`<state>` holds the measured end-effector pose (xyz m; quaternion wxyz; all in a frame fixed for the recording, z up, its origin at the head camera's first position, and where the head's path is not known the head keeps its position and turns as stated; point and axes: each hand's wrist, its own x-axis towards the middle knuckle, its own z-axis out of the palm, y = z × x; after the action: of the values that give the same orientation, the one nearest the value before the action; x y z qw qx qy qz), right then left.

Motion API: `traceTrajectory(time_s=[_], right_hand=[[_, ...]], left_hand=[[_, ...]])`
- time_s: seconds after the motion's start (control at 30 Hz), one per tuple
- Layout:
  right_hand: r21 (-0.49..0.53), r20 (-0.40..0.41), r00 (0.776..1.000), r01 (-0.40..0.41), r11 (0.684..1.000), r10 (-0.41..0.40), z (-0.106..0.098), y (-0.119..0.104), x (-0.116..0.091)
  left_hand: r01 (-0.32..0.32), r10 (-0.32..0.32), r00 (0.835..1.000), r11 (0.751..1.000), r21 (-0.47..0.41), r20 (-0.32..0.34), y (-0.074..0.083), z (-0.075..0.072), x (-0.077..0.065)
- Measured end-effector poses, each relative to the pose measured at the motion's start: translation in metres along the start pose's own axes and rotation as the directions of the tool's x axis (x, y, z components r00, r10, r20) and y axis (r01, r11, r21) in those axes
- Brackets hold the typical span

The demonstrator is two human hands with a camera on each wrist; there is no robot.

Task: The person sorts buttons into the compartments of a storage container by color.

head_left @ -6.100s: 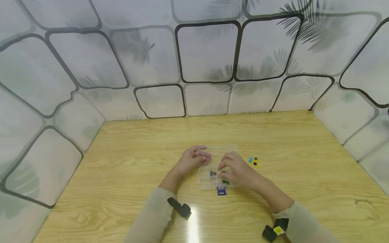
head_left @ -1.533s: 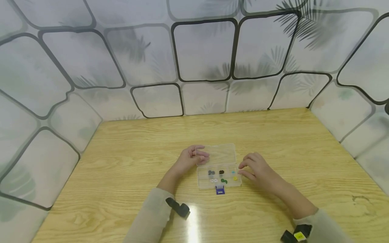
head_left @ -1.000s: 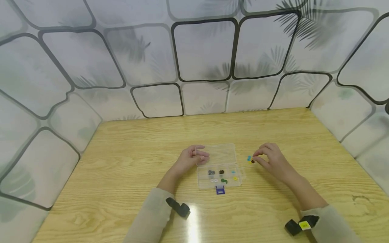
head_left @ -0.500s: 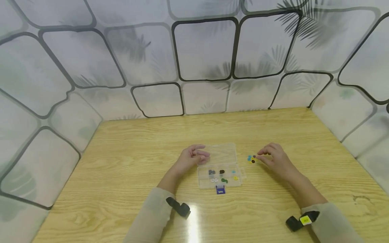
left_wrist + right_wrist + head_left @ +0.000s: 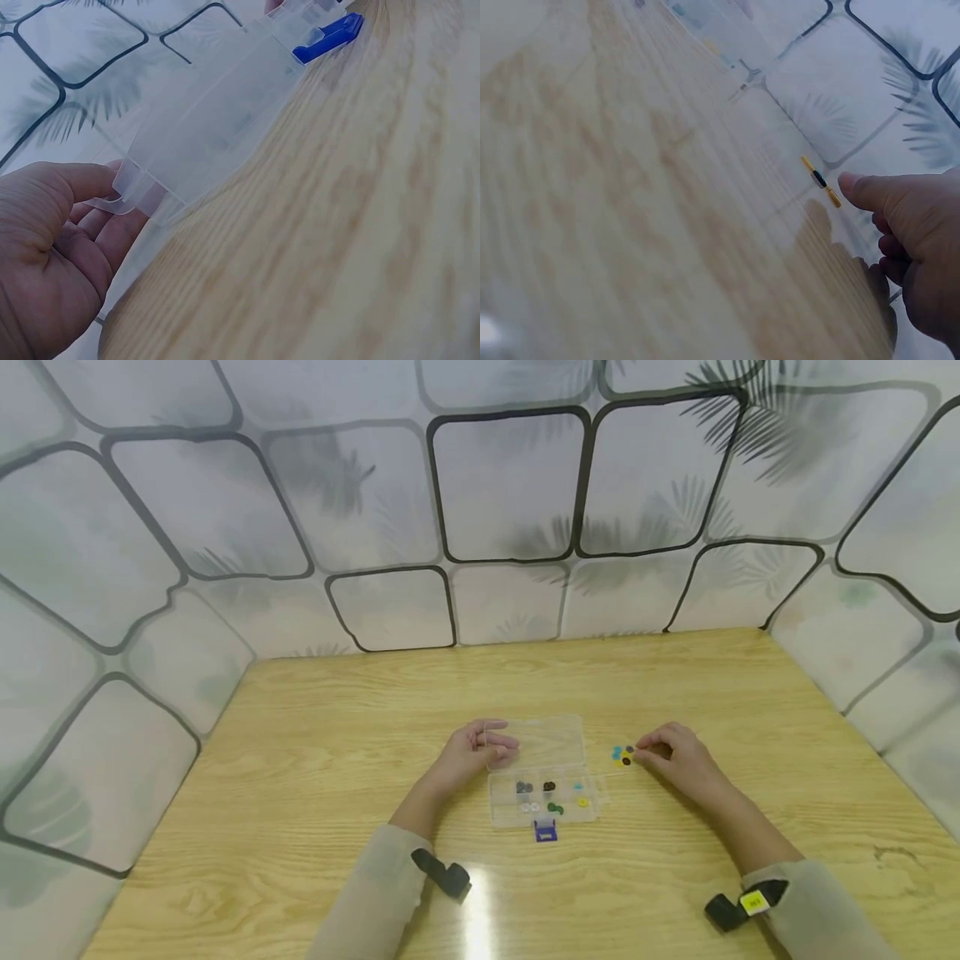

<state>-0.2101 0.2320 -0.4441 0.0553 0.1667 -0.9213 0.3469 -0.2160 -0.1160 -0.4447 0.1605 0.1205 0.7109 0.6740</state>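
Observation:
A clear plastic compartment box (image 5: 506,814) lies on the table with its lid (image 5: 551,743) raised and a blue latch (image 5: 546,832) at the front. Its compartments hold small round buttons, including grey (image 5: 523,787), brown (image 5: 550,786) and green ones (image 5: 555,808). My left hand (image 5: 52,247) holds the left edge of the lid, thumb on one side and fingers behind. To the right of the box, my right hand (image 5: 682,764) has thumb and index finger close together at a small group of blue, yellow and dark buttons (image 5: 626,761). Whether a button is between the fingertips is hidden.
The wooden table (image 5: 337,718) extends around the box. A pale patterned backdrop (image 5: 510,493) encloses the far side and both ends. Each wrist wears a black camera, the left one (image 5: 450,878) and the right one (image 5: 726,912).
My right hand has gone from above the compartments, past the box's right end, to the loose buttons. Its thumb and index finger have drawn closer together. My left hand stays at the lid.

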Motion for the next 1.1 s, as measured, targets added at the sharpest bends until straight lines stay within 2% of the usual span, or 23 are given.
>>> traceTrajectory(time_s=[0.07,0.2,0.37,0.53,0.63,0.77,1.1], right_hand=[[0.015,0.016,1.000,-0.013,1.000,0.013,0.001,0.002,0.000],[0.015,0.033,0.999,0.021,1.000,-0.021,0.003,0.005,0.002],[-0.009,0.004,0.991,0.135,0.991,-0.135,0.007,0.007,0.003],[-0.125,-0.061,0.950,0.297,0.947,-0.306,0.011,0.011,0.003],[-0.167,-0.087,0.925,0.353,0.921,-0.371,0.012,0.013,0.002],[-0.157,-0.097,0.918,0.368,0.917,-0.385,0.012,0.013,0.001],[-0.104,-0.055,0.938,0.334,0.937,-0.341,0.008,0.004,-0.002]], left_hand=[[0.000,0.000,1.000,1.000,0.005,0.000,0.000,0.000,0.000],[0.002,-0.002,1.000,1.000,-0.004,-0.002,0.000,0.000,0.001],[0.004,-0.004,1.000,1.000,-0.009,-0.001,0.000,0.000,0.001],[0.008,-0.008,1.000,1.000,-0.016,-0.003,0.000,0.000,0.001],[0.008,-0.009,1.000,1.000,-0.022,-0.003,-0.001,0.000,0.001],[0.007,-0.007,1.000,1.000,-0.022,-0.002,-0.001,0.001,0.001],[-0.002,0.002,1.000,1.000,-0.005,-0.007,0.001,0.002,0.000]])
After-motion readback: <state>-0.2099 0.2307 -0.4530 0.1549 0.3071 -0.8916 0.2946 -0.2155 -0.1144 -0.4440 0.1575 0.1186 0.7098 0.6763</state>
